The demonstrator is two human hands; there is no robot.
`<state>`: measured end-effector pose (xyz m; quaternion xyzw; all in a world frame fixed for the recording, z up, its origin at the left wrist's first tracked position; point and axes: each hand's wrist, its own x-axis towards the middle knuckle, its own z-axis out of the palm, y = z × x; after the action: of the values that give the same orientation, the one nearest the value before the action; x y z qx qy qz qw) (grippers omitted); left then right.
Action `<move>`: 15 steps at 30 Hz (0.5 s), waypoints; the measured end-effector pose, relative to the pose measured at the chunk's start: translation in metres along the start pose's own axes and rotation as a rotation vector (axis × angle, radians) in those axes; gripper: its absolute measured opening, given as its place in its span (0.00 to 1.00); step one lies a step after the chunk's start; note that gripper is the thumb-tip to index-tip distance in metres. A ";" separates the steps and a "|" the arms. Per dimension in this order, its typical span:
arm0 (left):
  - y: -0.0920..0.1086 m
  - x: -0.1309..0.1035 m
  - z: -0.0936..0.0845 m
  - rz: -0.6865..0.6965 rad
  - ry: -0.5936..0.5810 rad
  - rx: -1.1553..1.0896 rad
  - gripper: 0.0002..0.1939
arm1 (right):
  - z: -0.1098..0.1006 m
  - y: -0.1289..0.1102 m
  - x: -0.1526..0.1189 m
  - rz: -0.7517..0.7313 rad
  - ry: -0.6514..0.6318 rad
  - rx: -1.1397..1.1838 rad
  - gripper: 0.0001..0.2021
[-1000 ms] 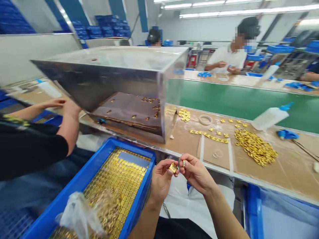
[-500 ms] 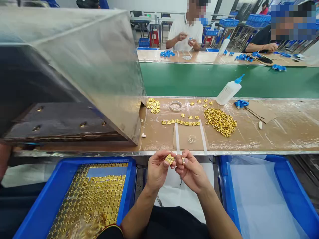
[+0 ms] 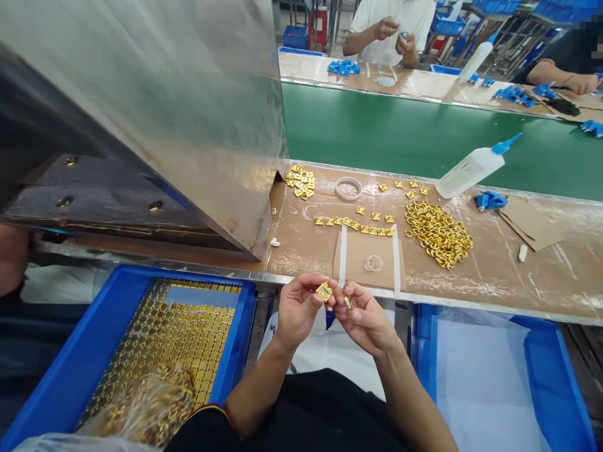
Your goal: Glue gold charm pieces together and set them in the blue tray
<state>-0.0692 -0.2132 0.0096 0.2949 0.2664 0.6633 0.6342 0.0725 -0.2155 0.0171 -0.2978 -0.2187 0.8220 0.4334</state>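
Near the table's front edge, my left hand (image 3: 296,314) pinches a small square gold-coloured plate (image 3: 325,291) between thumb and fingers. Right beside it, my right hand (image 3: 370,323) is closed on a small gold ring (image 3: 347,302), seen almost edge-on. The fingertips of both hands nearly meet. Beyond them lies a cardboard pad (image 3: 355,276) with two white tape strips and a small clear round dish (image 3: 374,263). Behind the pad runs a row of gold pieces (image 3: 377,231). To its right is a heap of gold rings (image 3: 440,237).
A large metal housing (image 3: 211,125) blocks the left. A white bottle with a blue nozzle (image 3: 471,172) leans by the green belt (image 3: 377,119). Blue trays flank me: the left tray (image 3: 240,339) holds gold plates, the right tray (image 3: 556,370) a white sheet. Co-workers sit opposite.
My view has tilted downward and turned a little. Both hands keep their pieces close together; the ring in my right hand has turned slightly.
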 end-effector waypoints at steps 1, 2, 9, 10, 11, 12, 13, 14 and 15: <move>0.000 0.001 -0.001 0.014 0.000 0.000 0.16 | 0.000 -0.001 0.001 0.000 -0.003 -0.038 0.20; 0.000 0.002 -0.002 0.027 0.003 -0.003 0.15 | 0.001 -0.001 0.002 -0.003 -0.001 -0.074 0.20; -0.004 0.003 -0.004 0.102 0.036 0.090 0.14 | 0.007 -0.005 0.012 -0.275 0.067 -0.353 0.12; -0.003 0.003 -0.004 0.109 0.043 0.129 0.14 | 0.007 -0.007 0.011 -0.361 0.103 -0.436 0.11; -0.003 0.002 -0.003 0.112 0.051 0.164 0.14 | 0.007 -0.010 0.010 -0.437 0.143 -0.531 0.10; -0.003 0.002 -0.003 0.112 0.060 0.189 0.14 | 0.008 -0.014 0.007 -0.497 0.183 -0.633 0.08; -0.003 0.001 -0.002 0.108 0.069 0.203 0.14 | 0.008 -0.017 0.005 -0.540 0.214 -0.734 0.06; -0.003 0.001 -0.002 0.102 0.077 0.209 0.14 | 0.009 -0.020 0.002 -0.568 0.234 -0.827 0.04; -0.004 0.001 -0.001 0.094 0.085 0.208 0.15 | 0.011 -0.022 -0.001 -0.590 0.244 -0.906 0.03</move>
<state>-0.0675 -0.2120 0.0059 0.3428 0.3462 0.6729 0.5566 0.0784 -0.2053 0.0388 -0.4738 -0.5728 0.4490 0.4958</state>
